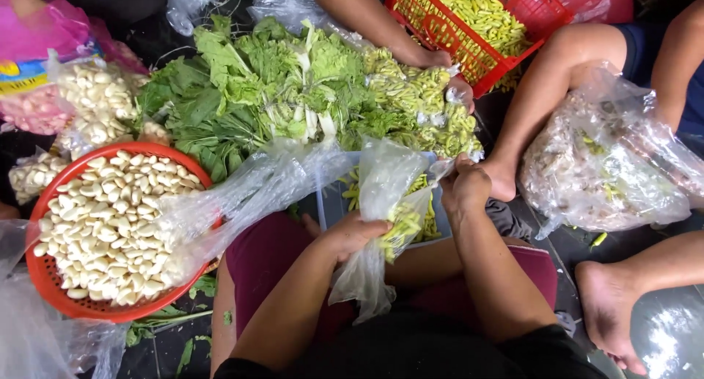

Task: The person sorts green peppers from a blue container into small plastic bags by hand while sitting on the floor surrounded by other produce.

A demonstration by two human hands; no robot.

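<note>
My left hand (350, 234) grips a clear plastic bag (381, 203) holding small yellow-green chillies (405, 221). The bag's lower end hangs over my lap. My right hand (465, 186) pinches the bag's upper edge at the right. Under the bag sits a pale blue tub (331, 203) with more chillies inside. Beyond it lies a heap of green leafy vegetables (271, 86) and a pile of chillies in plastic (425, 104).
A red round basket (44, 276) of peeled garlic cloves sits at left, with bags of garlic (95, 100) behind. Another person's hand (447, 64) rests on the chilli pile beside a red crate (440, 27) of chillies. A person's bare legs and a filled plastic bag (601, 166) are at right.
</note>
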